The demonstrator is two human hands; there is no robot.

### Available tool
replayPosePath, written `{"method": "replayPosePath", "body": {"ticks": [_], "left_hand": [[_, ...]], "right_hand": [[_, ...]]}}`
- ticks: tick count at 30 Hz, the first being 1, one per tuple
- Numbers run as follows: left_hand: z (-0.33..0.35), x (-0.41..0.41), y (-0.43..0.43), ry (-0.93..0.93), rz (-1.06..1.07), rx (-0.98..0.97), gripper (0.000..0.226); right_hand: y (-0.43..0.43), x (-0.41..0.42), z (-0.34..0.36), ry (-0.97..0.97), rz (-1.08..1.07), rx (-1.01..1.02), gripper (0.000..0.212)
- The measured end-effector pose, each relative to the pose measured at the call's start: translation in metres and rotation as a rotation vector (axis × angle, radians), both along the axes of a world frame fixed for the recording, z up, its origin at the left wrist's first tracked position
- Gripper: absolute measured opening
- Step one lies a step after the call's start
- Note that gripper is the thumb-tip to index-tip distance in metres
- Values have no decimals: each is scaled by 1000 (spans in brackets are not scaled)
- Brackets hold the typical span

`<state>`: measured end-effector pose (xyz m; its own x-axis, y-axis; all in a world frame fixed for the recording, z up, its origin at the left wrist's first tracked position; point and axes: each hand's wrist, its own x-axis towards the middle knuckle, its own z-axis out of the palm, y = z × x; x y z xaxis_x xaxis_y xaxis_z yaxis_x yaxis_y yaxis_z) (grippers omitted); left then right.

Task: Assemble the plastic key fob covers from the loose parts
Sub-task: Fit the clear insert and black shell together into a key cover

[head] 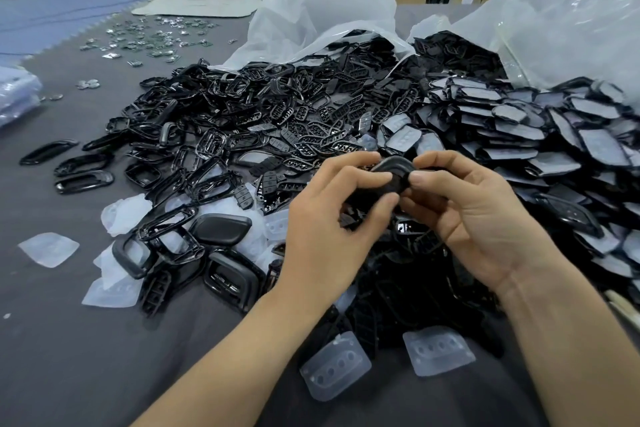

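Both hands — left hand (332, 218) and right hand (474, 215) — pinch one black cover (393, 172) (curved).

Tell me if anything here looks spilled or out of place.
Yes: black plastic parts spill from two open clear bags into a heap across the grey mat, with translucent button pads scattered along its near side.

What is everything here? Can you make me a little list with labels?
Hands: left hand and right hand both pinch one black cover part
Middle pile: black frames, loose and tangled
Right pile: flat black backs, overlapping
Near edge: clear pads on the grey cloth
Behind: plastic bags, open
Far left: small shiny pieces, scattered
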<state>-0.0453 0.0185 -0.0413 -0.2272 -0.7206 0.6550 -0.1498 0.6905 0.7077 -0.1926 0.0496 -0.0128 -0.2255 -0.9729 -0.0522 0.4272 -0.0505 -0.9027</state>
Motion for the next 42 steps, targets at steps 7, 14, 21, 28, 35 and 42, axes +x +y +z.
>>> {"method": "replayPosePath", "body": {"ticks": [7, 14, 21, 28, 35, 42], "left_hand": [[0, -2, -1, 179, -112, 418, 22], [1, -3, -1, 198, -104, 500, 31], [5, -7, 1, 479, -320, 776, 20], [5, -9, 0, 607, -413, 983, 25], [5, -9, 1, 622, -427, 1110, 33], [7, -7, 0, 616, -437, 1153, 40]], "right_hand": [[1, 4, -4, 278, -33, -68, 19], [-1, 3, -8, 412, -45, -91, 18], [-1, 6, -8, 221, 3, -136, 22], [-3, 20, -15, 685, -307, -183, 26], [-1, 26, -18, 938, -397, -198, 13], [-2, 27, -16, 953, -379, -211, 16]]}}
